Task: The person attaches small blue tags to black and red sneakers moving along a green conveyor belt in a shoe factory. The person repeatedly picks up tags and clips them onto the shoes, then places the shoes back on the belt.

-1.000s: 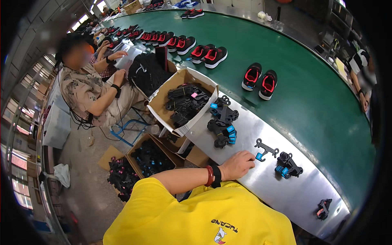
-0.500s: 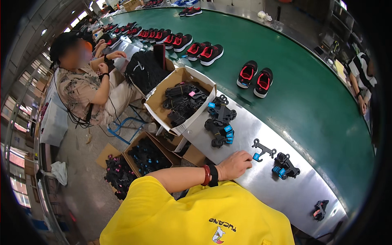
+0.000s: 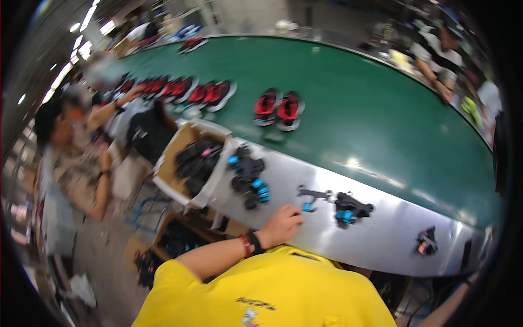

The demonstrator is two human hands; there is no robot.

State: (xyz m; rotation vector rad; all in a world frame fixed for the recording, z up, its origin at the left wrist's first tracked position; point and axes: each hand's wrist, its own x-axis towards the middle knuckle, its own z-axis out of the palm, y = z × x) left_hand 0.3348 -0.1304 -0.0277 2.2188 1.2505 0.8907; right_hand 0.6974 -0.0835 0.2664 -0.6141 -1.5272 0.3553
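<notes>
My left hand (image 3: 280,223) rests on the shiny metal table (image 3: 381,229) with curled fingers, a dark and red band on its wrist. Its fingertips lie right beside a flat black strap part with a blue clip (image 3: 311,197). Just right of that lies a bulkier black and blue part (image 3: 350,208). A pile of similar black and blue parts (image 3: 249,176) sits to the left, above my hand. Only a strip of my right forearm shows at the lower right edge; the right hand itself is out of sight. The picture is blurred.
A cardboard box of black parts (image 3: 193,163) stands at the table's left end, with more boxes on the floor below (image 3: 180,240). Pairs of red and black shoes (image 3: 278,107) ride the green conveyor belt (image 3: 381,120). Other people work at the left (image 3: 71,163) and far right (image 3: 436,60).
My head has swung, so everything sits lower and further left in the picture, and it is now blurred. My left hand stays by the black strap part.
</notes>
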